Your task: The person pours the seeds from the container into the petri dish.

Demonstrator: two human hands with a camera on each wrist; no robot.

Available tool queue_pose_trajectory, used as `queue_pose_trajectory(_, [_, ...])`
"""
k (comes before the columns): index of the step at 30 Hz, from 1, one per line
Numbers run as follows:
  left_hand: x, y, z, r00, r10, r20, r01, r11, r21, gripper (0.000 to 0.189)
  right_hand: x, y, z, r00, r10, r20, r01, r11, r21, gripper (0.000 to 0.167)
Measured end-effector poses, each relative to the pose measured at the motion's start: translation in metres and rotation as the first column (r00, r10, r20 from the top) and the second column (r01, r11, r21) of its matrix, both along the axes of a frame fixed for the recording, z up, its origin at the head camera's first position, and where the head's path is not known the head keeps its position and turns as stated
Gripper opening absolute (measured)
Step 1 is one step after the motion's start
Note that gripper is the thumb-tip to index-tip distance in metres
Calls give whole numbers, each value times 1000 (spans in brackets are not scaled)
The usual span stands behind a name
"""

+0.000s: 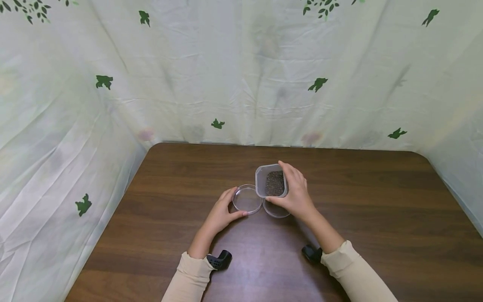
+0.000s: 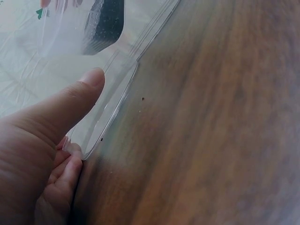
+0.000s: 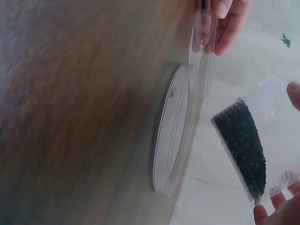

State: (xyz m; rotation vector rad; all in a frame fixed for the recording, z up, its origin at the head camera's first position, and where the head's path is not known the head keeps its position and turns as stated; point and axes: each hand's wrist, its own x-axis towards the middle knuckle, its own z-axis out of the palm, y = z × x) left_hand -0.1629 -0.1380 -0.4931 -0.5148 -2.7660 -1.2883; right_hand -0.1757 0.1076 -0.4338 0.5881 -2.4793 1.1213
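Note:
My left hand [image 1: 222, 214] holds a clear round petri dish [image 1: 247, 200] by its rim, fingers at the far side and thumb at the near side. Just right of it a second clear petri dish [image 1: 276, 211] lies on the table, partly hidden by the container above. My right hand [image 1: 296, 191] grips a squarish translucent plastic container [image 1: 261, 179], tilted over the dishes, its thumb and fingers on opposite sides. Dark fine granules [image 3: 243, 147] lie gathered against one side of the container in the right wrist view.
Both hands work over a brown wood-grain table [image 1: 188, 167]. A few dark specks [image 2: 143, 99] dot the tabletop by the left dish. A pale curtain [image 1: 241, 71] with green leaf and bird shapes hangs along the table's back and sides.

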Motion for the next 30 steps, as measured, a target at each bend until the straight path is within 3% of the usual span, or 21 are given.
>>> queue_pose_trajectory(12, [0,0,0,1000,1,-2,-1,1000,7,84,-4,-10,-3,990,9,-138,12,988,152,102])
queue_pose_trajectory(20, [-1,0,0,1000,-8,-11,9,1000,8,83,-5,-15,-1,985,29,-170,10,974,227,101])
queue_pose_trajectory(30, [0,0,2,1000,-8,2,8,1000,10,84,-7,-20,0,965,64,-256,6,965,264,102])
